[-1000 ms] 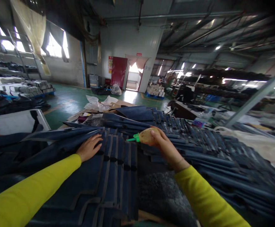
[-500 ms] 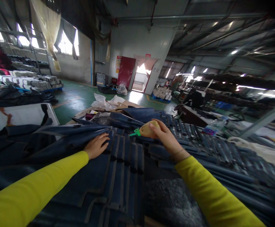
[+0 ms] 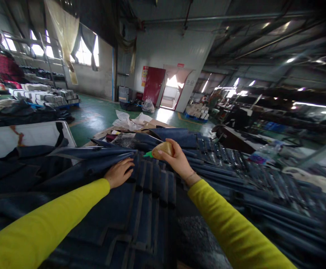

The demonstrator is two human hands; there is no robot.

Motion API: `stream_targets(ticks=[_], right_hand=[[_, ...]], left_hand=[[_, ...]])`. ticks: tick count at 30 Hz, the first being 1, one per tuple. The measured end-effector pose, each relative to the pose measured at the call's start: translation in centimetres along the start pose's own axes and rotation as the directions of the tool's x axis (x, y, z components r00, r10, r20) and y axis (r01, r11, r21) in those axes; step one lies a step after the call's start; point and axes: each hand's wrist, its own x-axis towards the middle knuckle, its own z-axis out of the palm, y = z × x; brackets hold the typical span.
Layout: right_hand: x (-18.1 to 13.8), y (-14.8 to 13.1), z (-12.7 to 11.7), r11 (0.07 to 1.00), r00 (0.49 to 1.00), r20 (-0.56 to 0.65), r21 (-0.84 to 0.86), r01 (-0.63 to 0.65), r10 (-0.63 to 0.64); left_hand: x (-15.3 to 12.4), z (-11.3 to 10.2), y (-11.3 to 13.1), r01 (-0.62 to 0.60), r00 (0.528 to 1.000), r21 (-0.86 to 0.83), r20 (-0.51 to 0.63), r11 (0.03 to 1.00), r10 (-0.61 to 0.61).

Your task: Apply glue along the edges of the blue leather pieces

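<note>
My right hand [image 3: 176, 158] grips a yellowish squeeze bottle [image 3: 162, 149]. The bottle is tipped on its side, its green nozzle [image 3: 148, 154] pointing left over a row of overlapping dark blue pieces [image 3: 143, 175] with grey edges. Flat on the blue material lies my left hand [image 3: 119, 173], fingers stretched out, near the folded edge of a larger blue sheet [image 3: 87, 164]. A short gap separates the nozzle from my left fingertips. Whether the nozzle touches the material I cannot tell.
Rows of overlapping dark strips [image 3: 235, 157] cover the right side. Crumpled clear plastic [image 3: 132, 120] lies behind the pile, and a white bin [image 3: 39, 136] stands at left. A person in a red checked top [image 3: 7, 67] is at the far left. A red door [image 3: 153, 84] is at the back.
My right hand has moved left with the bottle, bringing the nozzle nearer my left hand. My left hand still rests on the material. The view has shifted slightly left.
</note>
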Motion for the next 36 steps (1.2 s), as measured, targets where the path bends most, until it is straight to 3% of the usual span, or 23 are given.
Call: stream_targets(ticks=[36], right_hand=[[0.8,1.9,2.5,0.999,0.999,-0.014,-0.028,0.029,-0.030]], left_hand=[[0.0,0.0,-0.2,0.008,1.000,-0.020,-0.001,1.000,-0.008]])
